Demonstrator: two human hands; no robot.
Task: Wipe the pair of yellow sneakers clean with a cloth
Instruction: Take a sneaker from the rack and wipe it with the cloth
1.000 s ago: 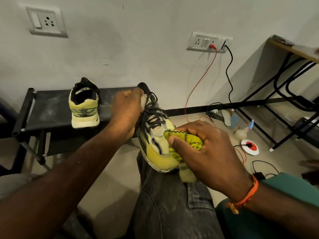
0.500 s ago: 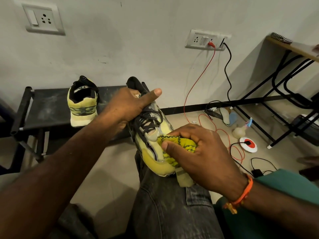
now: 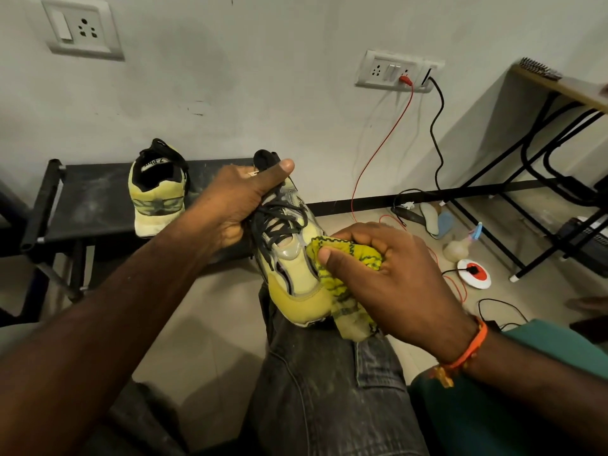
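One yellow sneaker (image 3: 292, 274) with dark laces rests toe-down on my jeans-clad knee (image 3: 329, 383). My left hand (image 3: 237, 202) grips it around the laced upper and collar, thumb stretched over the tongue. My right hand (image 3: 385, 271) holds a bunched yellow cloth (image 3: 345, 281) with dark stitching and presses it against the right side of the toe. The cloth's loose end hangs down past the sole. The second yellow sneaker (image 3: 158, 192) stands upright on a black low bench (image 3: 88, 205) to the left, heel toward me.
A white wall with two socket plates (image 3: 82, 28) (image 3: 394, 72) is close ahead. Red and black cables (image 3: 437, 133) trail to the floor, where a round white-and-red device (image 3: 473, 273), a small bottle (image 3: 457, 248) and insoles lie. A black-framed table (image 3: 559, 87) stands at right.
My left hand shifted its grip on the sneaker from the heel collar to the laced upper, thumb now on top. The right hand with the cloth rubbed slightly along the toe's side.
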